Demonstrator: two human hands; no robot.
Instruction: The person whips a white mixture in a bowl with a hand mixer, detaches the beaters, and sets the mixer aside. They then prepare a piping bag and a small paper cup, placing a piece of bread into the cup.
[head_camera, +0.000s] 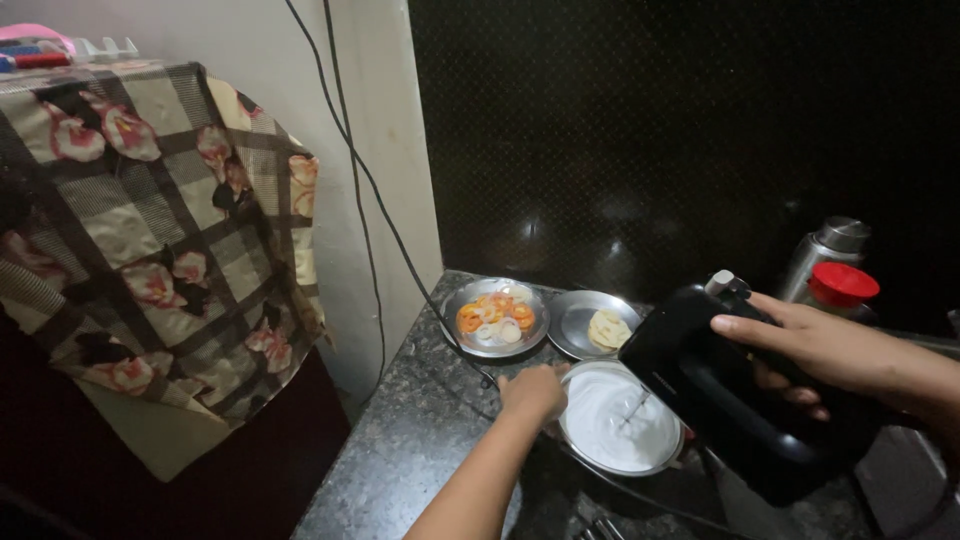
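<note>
Mixer (725, 390) black, right hand (830, 345) fingers clamped round its handle, beaters in white cream. Left hand (533, 390) fingers curled on bowl (575, 440) rim, on counter (420, 440).

A red-capped jar (838, 292) stands at the desk's far right; no labels, signs or screens show.

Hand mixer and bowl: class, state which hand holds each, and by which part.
Right hand grips the black hand mixer by its handle; left hand holds the bowl of white mixture at its rim.
</note>
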